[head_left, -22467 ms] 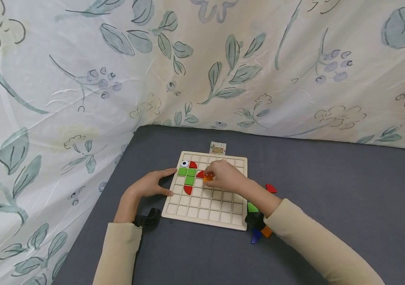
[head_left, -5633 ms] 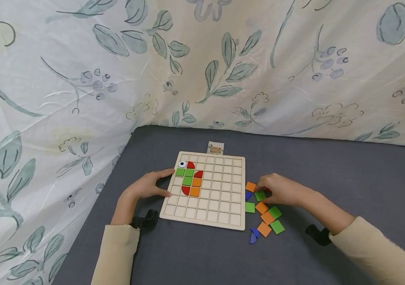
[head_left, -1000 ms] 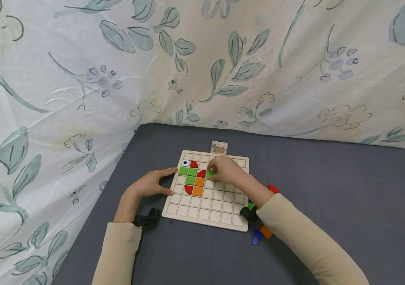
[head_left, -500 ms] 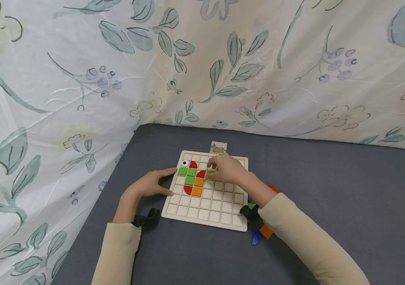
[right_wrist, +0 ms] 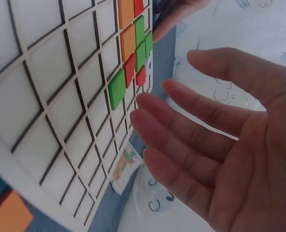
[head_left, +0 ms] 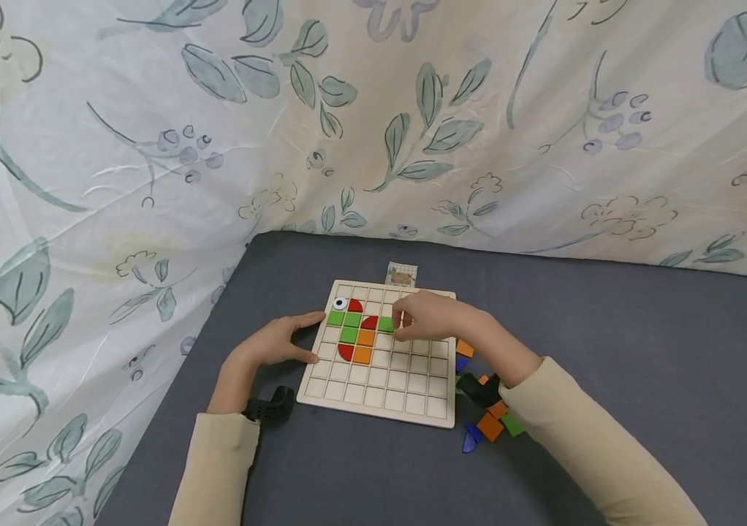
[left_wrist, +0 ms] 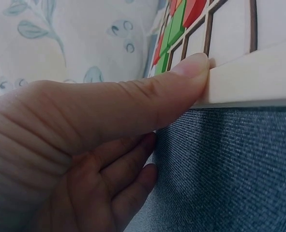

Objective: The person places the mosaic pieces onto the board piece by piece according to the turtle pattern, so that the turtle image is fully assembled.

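Note:
A wooden grid board (head_left: 373, 398) lies on the dark cloth. My left hand (head_left: 275, 341) steadies its left edge, the thumb (left_wrist: 181, 79) against the side. In the board's upper left are an eye tile (head_left: 340, 303), green squares (head_left: 350, 319), red quarter-rounds (head_left: 346, 352) and two orange squares (head_left: 365, 337). Right of one red quarter-round sits another green square tile (right_wrist: 117, 89) in its cell. My right hand (head_left: 435, 315) is over the board just right of that tile. In the right wrist view its fingers are loosely bent, apart from the tile, holding nothing.
Loose orange (head_left: 490, 427), green (head_left: 513, 424) and blue (head_left: 469, 440) pieces lie off the board's right edge, partly hidden by the right wrist's black camera (head_left: 479, 389). A small pattern card (head_left: 402, 274) stands behind the board. A floral curtain (head_left: 512, 161) hangs at the back.
Two orange squares have been laid on the board since the oldest frame. My right hand has brought a green tile from the pile, let go of it in its cell and drawn right.

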Action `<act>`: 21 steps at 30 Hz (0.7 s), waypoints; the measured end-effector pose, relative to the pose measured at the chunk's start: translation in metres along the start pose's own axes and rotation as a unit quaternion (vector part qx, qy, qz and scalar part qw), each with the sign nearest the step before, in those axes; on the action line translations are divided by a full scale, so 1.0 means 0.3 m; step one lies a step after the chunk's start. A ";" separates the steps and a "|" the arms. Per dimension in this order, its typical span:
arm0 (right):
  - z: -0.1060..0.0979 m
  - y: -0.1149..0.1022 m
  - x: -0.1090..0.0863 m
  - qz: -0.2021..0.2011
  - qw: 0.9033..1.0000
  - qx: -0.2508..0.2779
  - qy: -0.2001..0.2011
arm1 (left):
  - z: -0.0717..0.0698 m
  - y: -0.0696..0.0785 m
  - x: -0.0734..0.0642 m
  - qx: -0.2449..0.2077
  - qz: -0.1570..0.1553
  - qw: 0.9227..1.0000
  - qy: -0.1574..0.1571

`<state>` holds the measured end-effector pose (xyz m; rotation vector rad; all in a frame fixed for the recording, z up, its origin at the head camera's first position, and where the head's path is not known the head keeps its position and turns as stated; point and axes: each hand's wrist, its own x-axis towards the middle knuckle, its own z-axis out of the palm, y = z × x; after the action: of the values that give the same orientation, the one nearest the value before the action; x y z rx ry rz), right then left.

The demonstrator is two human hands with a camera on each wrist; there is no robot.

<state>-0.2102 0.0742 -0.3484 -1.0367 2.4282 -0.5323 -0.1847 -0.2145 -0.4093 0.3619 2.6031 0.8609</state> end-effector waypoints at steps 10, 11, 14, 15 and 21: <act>-0.009 0.033 -0.124 0.009 0.999 0.036 -0.013 | 0.009 -0.004 0.005 0.007 -0.002 1.000 0.001; -0.008 0.039 -0.138 0.012 0.999 0.042 -0.013 | 0.009 -0.004 0.005 0.007 0.000 1.000 0.000; -0.010 0.056 -0.183 0.013 0.999 0.049 -0.009 | 0.007 -0.003 0.005 0.001 0.002 1.000 0.000; -0.009 0.061 -0.197 0.014 0.999 0.047 -0.004 | 0.006 -0.004 0.007 0.001 0.002 1.000 0.000; 0.009 0.099 -0.280 0.019 0.999 0.027 0.022 | 0.005 -0.008 0.012 0.001 0.005 1.000 -0.001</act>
<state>-0.1738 0.1557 -0.3449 -0.9645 2.4512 -0.6109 -0.1876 -0.2143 -0.4129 0.3754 2.6015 0.8614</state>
